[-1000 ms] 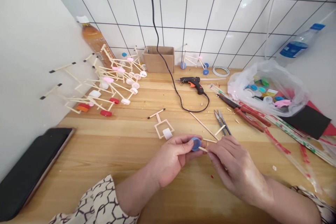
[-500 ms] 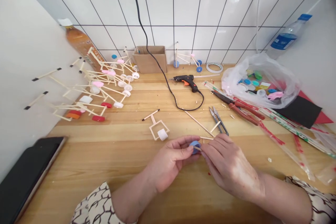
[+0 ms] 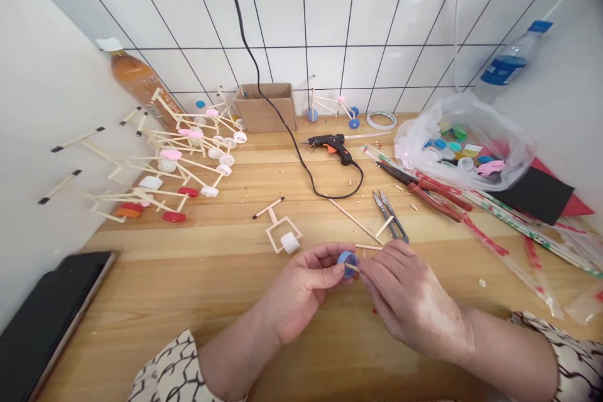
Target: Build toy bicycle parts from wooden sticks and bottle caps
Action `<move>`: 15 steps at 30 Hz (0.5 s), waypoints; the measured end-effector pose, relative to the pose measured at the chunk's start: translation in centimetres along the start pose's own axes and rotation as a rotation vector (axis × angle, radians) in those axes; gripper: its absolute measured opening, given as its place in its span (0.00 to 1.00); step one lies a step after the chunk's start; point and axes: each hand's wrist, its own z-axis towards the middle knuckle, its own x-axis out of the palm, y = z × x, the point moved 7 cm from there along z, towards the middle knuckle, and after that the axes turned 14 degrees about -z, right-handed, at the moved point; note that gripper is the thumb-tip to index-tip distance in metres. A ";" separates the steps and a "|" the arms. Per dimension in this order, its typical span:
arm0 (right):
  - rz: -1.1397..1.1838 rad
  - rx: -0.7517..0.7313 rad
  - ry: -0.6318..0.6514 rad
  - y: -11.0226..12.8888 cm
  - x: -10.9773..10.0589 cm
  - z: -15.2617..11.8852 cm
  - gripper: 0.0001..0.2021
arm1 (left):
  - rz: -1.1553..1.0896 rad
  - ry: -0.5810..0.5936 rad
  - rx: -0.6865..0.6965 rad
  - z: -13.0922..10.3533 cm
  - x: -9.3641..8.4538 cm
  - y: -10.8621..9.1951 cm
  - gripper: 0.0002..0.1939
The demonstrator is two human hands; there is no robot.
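Note:
A blue bottle cap (image 3: 347, 259) is pinched between the thumb and fingers of my left hand (image 3: 301, 289), its hollow side facing right. My right hand (image 3: 414, 301) grips a short wooden stick (image 3: 352, 267), whose free end reaches into the cap. Beyond my left hand lies a small stick frame (image 3: 274, 226) with a white cap (image 3: 289, 242) on it. Past the right fingertips are thread snips (image 3: 394, 217), a long thin stick (image 3: 355, 221) and a short stick piece (image 3: 369, 247).
A black glue gun (image 3: 332, 144) with its cable lies mid-table, before a cardboard box (image 3: 266, 110). Stick-and-cap models (image 3: 188, 157) crowd the left, behind a phone (image 3: 56, 308). At right are a bag of caps (image 3: 405, 144), pliers (image 3: 436, 198) and plastic wrappers (image 3: 499, 248).
The view has shifted slightly, moving the scene a little left in the picture. Both hands keep their hold, and the cap's hollow side shows a bit more.

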 end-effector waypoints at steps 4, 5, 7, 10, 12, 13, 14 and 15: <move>0.017 0.006 -0.009 -0.1 -0.2 -0.1 0.10 | 0.005 -0.001 -0.005 0.0 0.0 0.0 0.15; 0.021 0.007 -0.009 -0.1 -0.2 -0.1 0.10 | 0.008 -0.002 -0.008 0.0 0.0 0.0 0.15; 0.023 0.005 -0.006 -0.1 -0.2 -0.1 0.10 | 0.016 -0.003 -0.013 0.0 0.0 0.0 0.15; 0.013 0.001 -0.003 0.0 -0.1 -0.1 0.10 | 0.050 0.008 -0.019 -0.1 0.0 0.0 0.16; 0.003 0.000 0.000 0.1 -0.2 0.0 0.10 | 0.083 0.017 -0.018 -0.1 0.0 0.0 0.17; -0.003 -0.003 0.001 0.1 -0.2 0.0 0.11 | 0.101 0.021 -0.013 -0.1 0.0 0.0 0.17; -0.009 -0.011 0.001 0.1 -0.3 0.1 0.11 | 0.121 0.021 -0.002 -0.2 -0.1 0.0 0.17; -0.013 -0.025 0.000 0.2 -0.4 0.1 0.11 | 0.145 0.020 0.012 -0.2 -0.1 -0.1 0.16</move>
